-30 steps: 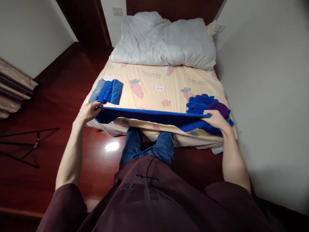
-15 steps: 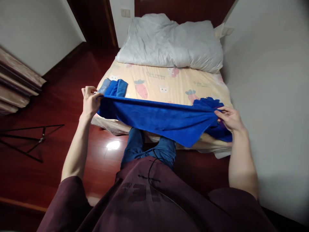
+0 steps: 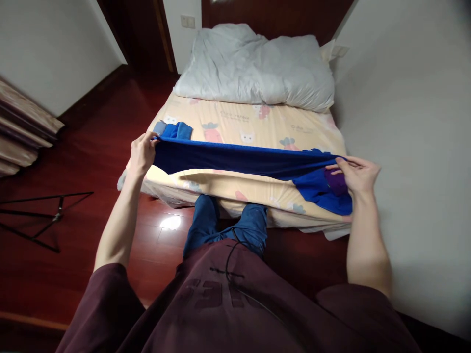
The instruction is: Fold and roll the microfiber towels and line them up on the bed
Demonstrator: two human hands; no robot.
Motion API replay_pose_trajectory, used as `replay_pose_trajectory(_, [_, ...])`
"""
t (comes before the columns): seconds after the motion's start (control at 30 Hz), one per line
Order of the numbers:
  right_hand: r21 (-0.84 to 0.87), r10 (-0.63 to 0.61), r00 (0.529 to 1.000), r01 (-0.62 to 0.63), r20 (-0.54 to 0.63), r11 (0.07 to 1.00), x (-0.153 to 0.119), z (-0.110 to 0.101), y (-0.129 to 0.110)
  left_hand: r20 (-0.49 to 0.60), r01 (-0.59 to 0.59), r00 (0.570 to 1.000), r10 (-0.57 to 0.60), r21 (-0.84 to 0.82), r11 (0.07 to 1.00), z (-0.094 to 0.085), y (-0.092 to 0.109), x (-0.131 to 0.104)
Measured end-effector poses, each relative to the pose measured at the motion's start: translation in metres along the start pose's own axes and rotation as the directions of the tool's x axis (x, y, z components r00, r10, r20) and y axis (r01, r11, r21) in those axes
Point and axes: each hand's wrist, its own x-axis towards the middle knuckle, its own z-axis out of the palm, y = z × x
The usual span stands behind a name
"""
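Blue cloth [image 3: 228, 158]: since half a second ago its lower edge has swung away from the trousers [image 3: 253, 220] and back over the bed [image 3: 217, 184]; I now see it as a long dark band, held across the foot of the bed.
Left hand [image 3: 143, 153]: thumb and fingers clamped together on one end of the top edge, just in front of the folded cloths [image 3: 179, 131].
Right hand [image 3: 359, 175]: a little farther out than it was, thumb and fingertips pinched on the other end, beside the purple cloth [image 3: 335, 182].
Loose heap [image 3: 322, 196]: blue and purple, partly behind the band; from my end I cannot tell exactly where the held piece stops and the heap starts.
Stretched edge: I judge the step in hand to be shaking out and straightening this piece.
Both pinches: to my mind the next move calls for keeping them level and the edge taut, with the free part clear of the heap, which could snag or blend with it.
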Motion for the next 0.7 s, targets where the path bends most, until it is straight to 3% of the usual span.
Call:
replay_pose_trajectory(0.1, [0.056,-0.002,1.000,0.003,-0.016,0.998,-0.001,-0.003,0.002,0.019,-0.002,1.000,0.002,0.017,1.000,-0.001,-0.006,0.000])
replay_pose_trajectory(0.2, [0.070,0.025,0.999,-0.022,-0.036,0.997,-0.002,-0.005,0.005,0.113,-0.097,0.989,0.094,0.014,0.995,-0.004,-0.014,-0.001])
replay_pose_trajectory(0.37, [0.090,0.057,0.998,-0.055,-0.018,0.994,-0.001,-0.010,0.016,0.308,-0.270,0.917,0.252,0.018,0.963,-0.006,-0.026,-0.006])
replay_pose_trajectory(0.47, [0.112,0.047,0.999,-0.046,-0.006,0.993,0.001,-0.011,0.020,0.312,-0.276,0.918,0.246,0.056,0.959,-0.007,-0.026,-0.007])
replay_pose_trajectory(0.7, [0.110,0.005,0.997,0.004,-0.077,0.994,-0.002,-0.010,0.017,0.195,-0.204,0.965,0.174,0.142,0.969,-0.021,-0.004,-0.005])
